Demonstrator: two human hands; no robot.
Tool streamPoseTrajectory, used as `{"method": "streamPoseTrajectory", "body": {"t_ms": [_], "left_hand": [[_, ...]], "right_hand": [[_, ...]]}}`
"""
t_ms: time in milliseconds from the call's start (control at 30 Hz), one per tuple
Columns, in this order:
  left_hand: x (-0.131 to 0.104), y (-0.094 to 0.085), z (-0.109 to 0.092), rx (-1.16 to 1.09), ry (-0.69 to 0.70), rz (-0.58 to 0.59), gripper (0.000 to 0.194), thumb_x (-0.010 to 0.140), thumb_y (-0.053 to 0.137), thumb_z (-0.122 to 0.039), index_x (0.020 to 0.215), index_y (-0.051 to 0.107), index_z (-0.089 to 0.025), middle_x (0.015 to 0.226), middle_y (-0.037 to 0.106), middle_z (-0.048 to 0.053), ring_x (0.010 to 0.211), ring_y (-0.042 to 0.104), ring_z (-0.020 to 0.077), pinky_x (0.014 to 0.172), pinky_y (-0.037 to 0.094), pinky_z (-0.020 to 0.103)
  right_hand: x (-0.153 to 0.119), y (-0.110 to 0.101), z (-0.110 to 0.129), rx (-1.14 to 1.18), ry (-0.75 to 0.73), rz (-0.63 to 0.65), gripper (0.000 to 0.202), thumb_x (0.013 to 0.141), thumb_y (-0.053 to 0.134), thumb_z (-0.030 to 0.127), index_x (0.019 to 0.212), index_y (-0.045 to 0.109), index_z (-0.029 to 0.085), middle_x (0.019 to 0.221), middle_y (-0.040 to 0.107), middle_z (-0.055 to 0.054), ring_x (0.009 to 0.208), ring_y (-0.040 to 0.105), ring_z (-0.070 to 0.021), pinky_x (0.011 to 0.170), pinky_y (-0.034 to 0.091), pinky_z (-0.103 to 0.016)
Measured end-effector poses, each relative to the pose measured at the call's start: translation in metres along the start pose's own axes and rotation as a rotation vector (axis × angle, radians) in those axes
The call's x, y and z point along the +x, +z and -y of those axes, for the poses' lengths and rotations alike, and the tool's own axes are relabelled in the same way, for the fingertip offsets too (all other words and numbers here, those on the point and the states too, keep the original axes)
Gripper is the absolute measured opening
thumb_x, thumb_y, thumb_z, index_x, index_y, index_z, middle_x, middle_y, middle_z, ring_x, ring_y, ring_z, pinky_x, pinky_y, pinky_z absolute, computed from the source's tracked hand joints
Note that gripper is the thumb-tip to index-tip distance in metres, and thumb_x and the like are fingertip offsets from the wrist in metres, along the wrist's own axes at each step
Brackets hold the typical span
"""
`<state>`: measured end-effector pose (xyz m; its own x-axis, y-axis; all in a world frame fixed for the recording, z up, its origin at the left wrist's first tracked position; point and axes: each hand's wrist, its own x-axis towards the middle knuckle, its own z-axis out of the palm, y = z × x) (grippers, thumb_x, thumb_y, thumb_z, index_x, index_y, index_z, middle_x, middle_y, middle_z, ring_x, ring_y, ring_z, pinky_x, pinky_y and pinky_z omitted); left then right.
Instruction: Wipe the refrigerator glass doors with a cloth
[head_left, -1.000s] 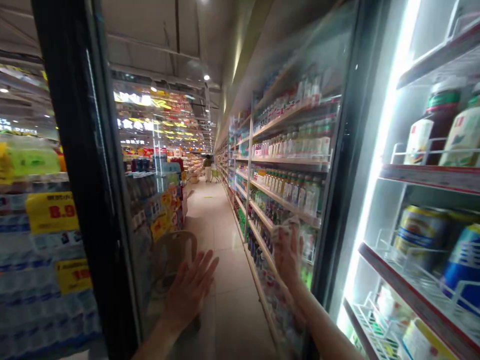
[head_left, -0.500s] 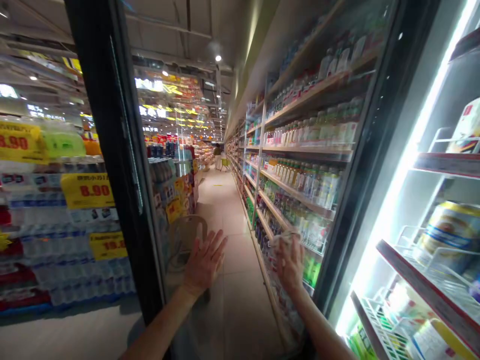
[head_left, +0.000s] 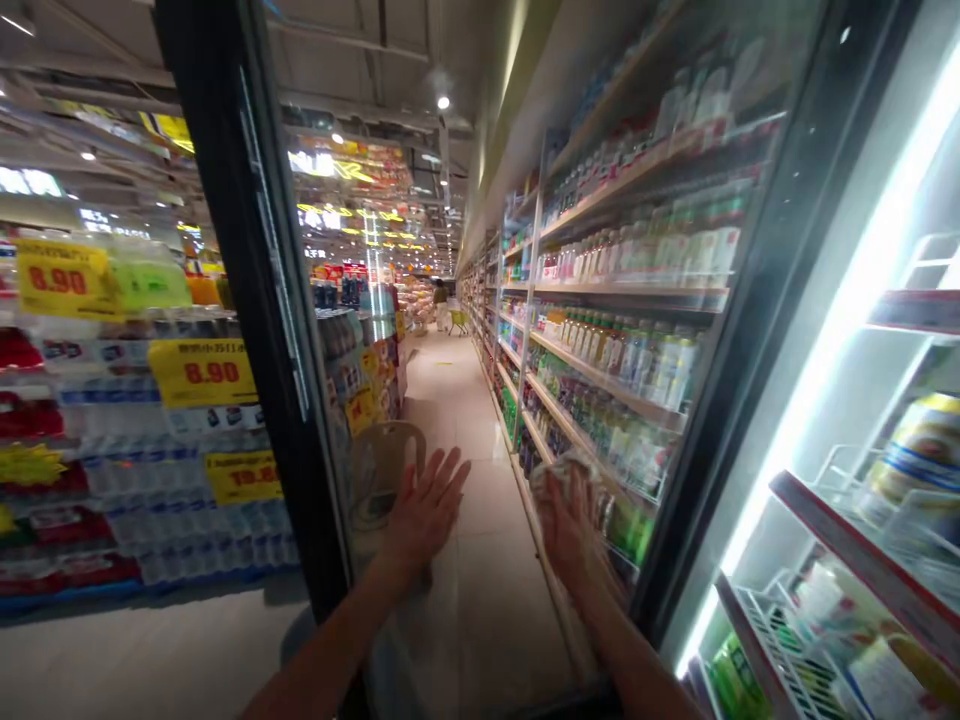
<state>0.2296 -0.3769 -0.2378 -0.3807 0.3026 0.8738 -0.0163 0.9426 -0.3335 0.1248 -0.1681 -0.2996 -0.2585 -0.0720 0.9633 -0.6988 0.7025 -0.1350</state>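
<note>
Wiping appears in hand: right of lower centre, the half-curled right hand [head_left: 570, 537] holds a cloth [head_left: 589, 468], apparently against the glass door [head_left: 251, 300]. Left hand [head_left: 426, 508], lower centre: spread, empty. The next stroke likely calls for even pressure.

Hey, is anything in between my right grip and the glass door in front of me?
Yes, a pale crumpled cloth lies under your right grip, apparently against the glass door. Nothing else is visible between them.
</note>
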Motion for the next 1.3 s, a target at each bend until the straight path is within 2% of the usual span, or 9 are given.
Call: {"method": "streamPoseTrajectory", "body": {"t_ms": [133,267,367,500,600,733,833,1067,1300], "left_hand": [[-0.001,-0.002,-0.001,0.023,0.013,0.026,0.046,0.088,0.045,-0.026,0.134,0.044,-0.022,0.134,0.051,0.006,0.139,0.024,0.0178,0.117,0.004,0.041],[-0.002,-0.002,-0.003,0.028,0.007,0.003,0.046,0.088,0.046,-0.026,0.134,0.044,-0.023,0.134,0.051,0.005,0.139,0.022,0.0165,0.117,0.004,0.04],[-0.002,-0.002,-0.003,0.035,0.014,0.0,0.048,0.088,0.047,-0.026,0.135,0.042,-0.023,0.133,0.052,0.005,0.139,0.02,0.0157,0.117,0.004,0.039],[-0.004,-0.001,-0.004,0.056,0.019,0.043,0.05,0.087,0.047,-0.026,0.136,0.041,-0.024,0.135,0.05,0.005,0.139,0.02,0.017,0.117,0.002,0.041],[-0.004,0.0,-0.005,0.055,0.01,0.041,0.047,0.087,0.045,-0.026,0.134,0.044,-0.024,0.135,0.05,0.005,0.139,0.022,0.0179,0.116,0.002,0.041],[-0.003,0.0,-0.005,0.046,0.001,0.004,0.043,0.088,0.043,-0.024,0.131,0.048,-0.023,0.133,0.053,0.006,0.138,0.024,0.0173,0.116,0.004,0.041],[-0.003,0.0,-0.004,0.048,0.007,0.017,0.044,0.088,0.043,-0.025,0.132,0.046,-0.024,0.134,0.052,0.006,0.138,0.026,0.0182,0.116,0.005,0.042],[-0.005,0.0,-0.005,0.04,0.013,0.03,0.045,0.088,0.043,-0.025,0.132,0.047,-0.023,0.136,0.05,0.005,0.14,0.021,0.0177,0.116,0.002,0.042],[-0.004,0.0,-0.007,0.002,-0.002,-0.015,0.044,0.087,0.045,-0.024,0.131,0.047,-0.023,0.133,0.052,0.006,0.14,0.018,0.0162,0.117,0.003,0.041]], "right_hand": [[0.018,-0.001,-0.006,-0.012,0.203,-0.133,0.058,0.088,0.04,0.021,0.144,0.025,0.021,0.152,0.015,-0.018,0.14,0.017,-0.0344,0.101,0.032,-0.063],[0.014,0.005,0.042,0.092,-0.115,0.027,0.058,0.083,0.045,0.015,0.139,0.035,0.026,0.149,0.026,-0.012,0.139,0.022,-0.0314,0.104,0.033,-0.059],[0.018,0.001,0.039,0.1,-0.25,0.08,0.053,0.081,0.047,0.012,0.131,0.047,0.03,0.143,0.038,-0.008,0.135,0.031,-0.0275,0.107,0.031,-0.057],[0.048,-0.007,-0.013,0.029,0.062,-0.147,0.049,0.088,0.039,0.02,0.136,0.042,0.022,0.147,0.03,-0.015,0.137,0.027,-0.0303,0.106,0.029,-0.059],[0.059,-0.006,-0.017,0.022,0.236,-0.23,0.052,0.09,0.035,0.023,0.142,0.032,0.018,0.15,0.021,-0.018,0.139,0.021,-0.0326,0.104,0.03,-0.061],[0.037,0.001,0.024,0.059,-0.135,-0.004,0.057,0.085,0.042,0.018,0.14,0.033,0.03,0.148,0.028,-0.011,0.138,0.025,-0.0296,0.104,0.033,-0.059],[0.03,0.0,0.021,0.052,-0.263,0.091,0.052,0.083,0.044,0.017,0.133,0.044,0.031,0.142,0.037,-0.009,0.135,0.03,-0.0275,0.105,0.032,-0.057],[0.075,-0.015,-0.053,0.06,0.458,-0.266,0.051,0.09,0.03,0.03,0.136,0.041,0.012,0.147,0.027,-0.019,0.139,0.022,-0.0308,0.108,0.024,-0.06],[0.05,-0.003,0.014,0.125,-0.172,0.017,0.042,0.086,0.044,0.018,0.125,0.053,0.029,0.144,0.036,-0.008,0.136,0.03,-0.0279,0.107,0.029,-0.056]]}}
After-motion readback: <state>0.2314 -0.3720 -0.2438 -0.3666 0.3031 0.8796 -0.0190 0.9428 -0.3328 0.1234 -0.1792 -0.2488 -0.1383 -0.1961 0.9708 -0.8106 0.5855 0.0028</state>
